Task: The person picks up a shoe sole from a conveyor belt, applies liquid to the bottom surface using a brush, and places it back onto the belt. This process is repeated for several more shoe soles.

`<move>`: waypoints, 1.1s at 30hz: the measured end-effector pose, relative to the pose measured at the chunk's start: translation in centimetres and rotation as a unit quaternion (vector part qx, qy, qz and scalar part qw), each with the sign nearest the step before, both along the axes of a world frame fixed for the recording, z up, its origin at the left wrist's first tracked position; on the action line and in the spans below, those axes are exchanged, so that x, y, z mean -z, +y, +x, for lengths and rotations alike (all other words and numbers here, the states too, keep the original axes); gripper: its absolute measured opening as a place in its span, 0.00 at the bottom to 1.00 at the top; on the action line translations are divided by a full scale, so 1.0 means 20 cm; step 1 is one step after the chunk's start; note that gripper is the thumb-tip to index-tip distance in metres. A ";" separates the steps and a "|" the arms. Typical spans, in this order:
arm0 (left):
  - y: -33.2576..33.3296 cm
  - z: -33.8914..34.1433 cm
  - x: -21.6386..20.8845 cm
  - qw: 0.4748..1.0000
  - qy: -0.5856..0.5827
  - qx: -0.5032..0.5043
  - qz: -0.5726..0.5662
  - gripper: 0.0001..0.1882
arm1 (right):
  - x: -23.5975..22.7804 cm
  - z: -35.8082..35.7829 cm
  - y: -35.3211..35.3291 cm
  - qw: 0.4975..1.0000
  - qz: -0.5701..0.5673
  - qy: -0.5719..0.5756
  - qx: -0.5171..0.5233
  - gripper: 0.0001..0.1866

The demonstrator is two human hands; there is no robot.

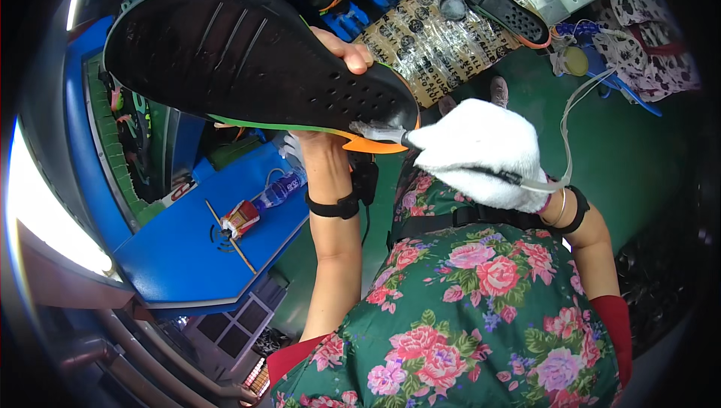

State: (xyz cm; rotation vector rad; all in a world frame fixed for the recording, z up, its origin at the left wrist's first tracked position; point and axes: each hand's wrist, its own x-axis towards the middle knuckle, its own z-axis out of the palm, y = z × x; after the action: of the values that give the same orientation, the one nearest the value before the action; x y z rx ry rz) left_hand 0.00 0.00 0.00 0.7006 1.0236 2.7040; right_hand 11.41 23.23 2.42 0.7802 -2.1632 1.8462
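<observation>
While the bare left hand [347,50] grips a large black shoe sole with a green-and-orange edge [225,58] from behind, its fingers curl over the sole's far edge, closed on it. The sole is held up in the air, its dark face toward the viewer, with long slots near the broad end and small round holes toward the narrower end. At that narrower end is the right hand in a white cloth glove [481,154], closed around a slim brush with pale, wet-looking bristles [381,132]; the bristles lie against the sole, just beside the holes. A thin translucent tube [568,134] runs from the glove, to the right of the sole.

Beyond the sole's narrower end, a brown printed board under shiny clear film [424,66] carries a smaller-looking black sole with an orange rim [496,2]. Below the sole, well apart from it, a flat blue tabletop [176,265] bears a clear plastic bottle with a purple-blue label [282,188], a crumpled red-and-gold packet [240,220] and a thin brown stick [242,249]. Nearest the viewer, below and to the right of the sole, is a dark green apron with pink flowers [481,333].
</observation>
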 end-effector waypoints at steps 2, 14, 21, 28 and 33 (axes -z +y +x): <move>-0.01 0.00 -0.01 1.000 -0.002 -0.007 -0.011 0.26 | -0.01 0.01 -0.01 1.000 0.011 0.025 -0.002 0.14; 0.01 -0.03 -0.02 1.000 0.009 0.019 -0.012 0.32 | 0.02 0.00 0.00 0.999 -0.024 0.042 -0.009 0.17; 0.03 -0.05 0.00 0.996 -0.031 0.076 0.039 0.47 | 0.01 0.04 -0.04 0.996 0.015 0.092 0.005 0.18; 0.06 -0.05 0.04 0.990 -0.073 0.091 0.081 0.65 | -0.03 0.03 0.00 0.999 -0.011 0.047 0.025 0.16; 0.08 -0.06 0.03 0.990 -0.068 0.103 0.071 0.67 | 0.00 0.04 0.05 0.996 0.008 0.003 0.087 0.16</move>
State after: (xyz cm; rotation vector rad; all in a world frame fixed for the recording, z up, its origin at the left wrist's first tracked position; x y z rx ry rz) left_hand -1.17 1.56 -0.56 0.5985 0.6913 2.6192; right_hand 12.12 24.14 2.51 0.5787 -2.1685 1.7390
